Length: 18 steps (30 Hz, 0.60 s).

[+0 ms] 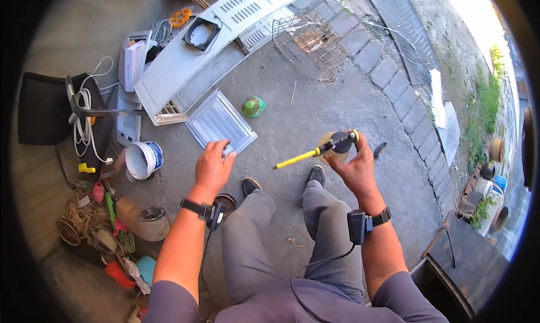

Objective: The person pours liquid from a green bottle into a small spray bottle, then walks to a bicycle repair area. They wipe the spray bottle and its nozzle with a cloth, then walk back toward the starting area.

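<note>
My right hand [357,168] is closed around a pale, round-bodied spray bottle [336,144] with a black top. A long yellow nozzle sticks out of it toward the left, sloping slightly down. The bottle is held in the air above my right shoe [316,175]. My left hand [215,166] hovers to the left, its fingers bent and the thumb apart, with nothing visible in it. Behind its fingertips a translucent ribbed plastic panel [220,120] lies on the floor. A green plastic bottle [253,106] stands beyond that panel.
At the left are a white bucket [143,160], a black chair [42,109] with white cable and a heap of scrap [104,233]. Large white appliance panels [191,58] lean at the back left. A rusty wire basket [312,44] sits farther back. A dark box [461,272] stands at the lower right.
</note>
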Each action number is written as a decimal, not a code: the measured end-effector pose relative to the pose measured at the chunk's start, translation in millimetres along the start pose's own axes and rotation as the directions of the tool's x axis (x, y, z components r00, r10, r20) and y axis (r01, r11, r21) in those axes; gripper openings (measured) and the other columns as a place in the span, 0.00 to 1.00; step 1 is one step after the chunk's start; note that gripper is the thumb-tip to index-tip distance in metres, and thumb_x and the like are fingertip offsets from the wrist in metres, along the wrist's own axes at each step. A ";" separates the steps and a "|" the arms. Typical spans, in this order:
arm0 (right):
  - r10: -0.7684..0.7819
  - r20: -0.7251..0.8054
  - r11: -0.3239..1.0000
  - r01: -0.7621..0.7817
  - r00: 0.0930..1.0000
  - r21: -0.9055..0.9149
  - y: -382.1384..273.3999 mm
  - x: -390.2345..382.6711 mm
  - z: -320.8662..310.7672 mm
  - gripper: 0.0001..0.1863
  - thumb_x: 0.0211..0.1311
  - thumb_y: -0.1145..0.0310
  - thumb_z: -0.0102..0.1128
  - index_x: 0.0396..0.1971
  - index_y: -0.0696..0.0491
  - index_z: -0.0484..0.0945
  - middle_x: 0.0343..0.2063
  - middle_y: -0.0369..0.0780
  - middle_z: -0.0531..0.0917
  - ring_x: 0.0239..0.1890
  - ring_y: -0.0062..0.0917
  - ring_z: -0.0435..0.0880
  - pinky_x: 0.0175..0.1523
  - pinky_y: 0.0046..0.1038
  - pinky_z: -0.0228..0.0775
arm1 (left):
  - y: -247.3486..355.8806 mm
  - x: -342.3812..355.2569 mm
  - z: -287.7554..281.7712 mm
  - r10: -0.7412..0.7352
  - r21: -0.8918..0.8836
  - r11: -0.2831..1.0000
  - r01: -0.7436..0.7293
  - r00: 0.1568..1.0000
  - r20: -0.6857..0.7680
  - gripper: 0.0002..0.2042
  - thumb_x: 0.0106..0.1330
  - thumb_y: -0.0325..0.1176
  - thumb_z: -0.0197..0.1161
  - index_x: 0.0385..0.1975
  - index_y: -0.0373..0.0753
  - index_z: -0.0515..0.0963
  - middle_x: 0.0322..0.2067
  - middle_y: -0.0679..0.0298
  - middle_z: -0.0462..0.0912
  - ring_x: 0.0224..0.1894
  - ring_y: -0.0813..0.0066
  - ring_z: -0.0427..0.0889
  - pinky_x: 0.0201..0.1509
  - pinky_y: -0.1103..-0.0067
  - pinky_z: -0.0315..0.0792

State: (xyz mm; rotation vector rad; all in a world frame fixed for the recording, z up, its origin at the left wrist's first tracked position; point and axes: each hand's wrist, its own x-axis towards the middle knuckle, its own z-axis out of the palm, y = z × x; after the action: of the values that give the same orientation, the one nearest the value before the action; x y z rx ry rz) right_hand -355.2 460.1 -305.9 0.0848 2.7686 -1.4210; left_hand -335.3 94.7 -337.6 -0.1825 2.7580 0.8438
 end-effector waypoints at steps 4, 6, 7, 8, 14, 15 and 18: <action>0.059 0.034 0.998 -0.058 0.998 -0.033 52.3 57.1 55.5 0.35 0.45 0.65 0.83 0.54 0.55 0.76 0.48 0.44 0.85 0.52 0.38 0.85 0.57 0.35 0.76 | -46.4 81.6 78.1 0.026 0.042 0.999 -0.024 0.998 -0.062 0.18 0.65 0.37 0.69 0.54 0.39 0.80 0.45 0.54 0.82 0.44 0.55 0.84 0.50 0.65 0.79; 0.095 0.056 0.993 -0.091 0.994 -0.071 74.2 80.8 78.0 0.35 0.45 0.65 0.83 0.55 0.55 0.76 0.49 0.44 0.85 0.53 0.37 0.85 0.59 0.34 0.76 | -64.2 109.3 110.7 0.004 0.048 0.999 -0.002 0.999 -0.055 0.20 0.65 0.37 0.70 0.55 0.41 0.79 0.46 0.53 0.80 0.49 0.50 0.82 0.52 0.63 0.79; 0.070 0.053 0.997 -0.067 0.996 -0.048 87.3 91.9 88.7 0.36 0.45 0.65 0.83 0.55 0.56 0.76 0.49 0.44 0.84 0.53 0.37 0.85 0.59 0.33 0.75 | -70.5 120.7 124.5 0.002 0.071 0.997 0.002 0.998 -0.055 0.21 0.64 0.36 0.70 0.56 0.41 0.79 0.47 0.53 0.80 0.50 0.50 0.82 0.53 0.63 0.79; 0.045 0.050 0.999 -0.043 0.998 -0.024 101.0 102.7 99.4 0.36 0.45 0.64 0.83 0.56 0.56 0.76 0.49 0.44 0.84 0.54 0.37 0.84 0.60 0.33 0.75 | -76.7 130.8 137.6 -0.001 0.095 0.995 0.006 0.998 -0.056 0.22 0.63 0.36 0.71 0.57 0.41 0.78 0.47 0.54 0.79 0.50 0.50 0.82 0.53 0.63 0.79; -0.085 0.032 0.996 0.084 0.996 0.037 136.1 148.5 139.9 0.35 0.45 0.65 0.84 0.55 0.58 0.78 0.50 0.42 0.84 0.54 0.30 0.84 0.60 0.31 0.75 | -106.8 162.8 183.8 0.068 0.158 0.986 -0.052 0.993 -0.097 0.28 0.63 0.33 0.72 0.65 0.44 0.74 0.47 0.54 0.77 0.49 0.51 0.81 0.52 0.63 0.78; -0.094 0.046 0.994 0.091 0.995 0.061 134.4 156.7 142.5 0.35 0.45 0.64 0.84 0.54 0.58 0.78 0.49 0.41 0.85 0.53 0.30 0.84 0.60 0.31 0.75 | -107.7 167.8 187.9 0.081 0.156 0.986 -0.064 0.991 -0.104 0.29 0.63 0.33 0.71 0.66 0.44 0.73 0.46 0.54 0.77 0.49 0.51 0.81 0.52 0.64 0.77; -0.115 0.081 0.980 0.100 0.990 0.170 136.3 173.2 152.8 0.35 0.46 0.64 0.85 0.54 0.58 0.78 0.48 0.40 0.85 0.52 0.27 0.84 0.59 0.30 0.75 | -114.9 176.9 194.0 0.134 0.188 0.976 -0.112 0.985 -0.111 0.28 0.65 0.31 0.69 0.66 0.45 0.74 0.45 0.55 0.77 0.48 0.53 0.81 0.51 0.64 0.78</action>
State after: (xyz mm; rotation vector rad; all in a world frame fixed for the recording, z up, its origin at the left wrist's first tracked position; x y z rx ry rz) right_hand -519.6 421.4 -514.2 -0.1241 2.6155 -1.6348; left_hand -444.2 101.3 -602.5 -0.0301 2.9692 0.6233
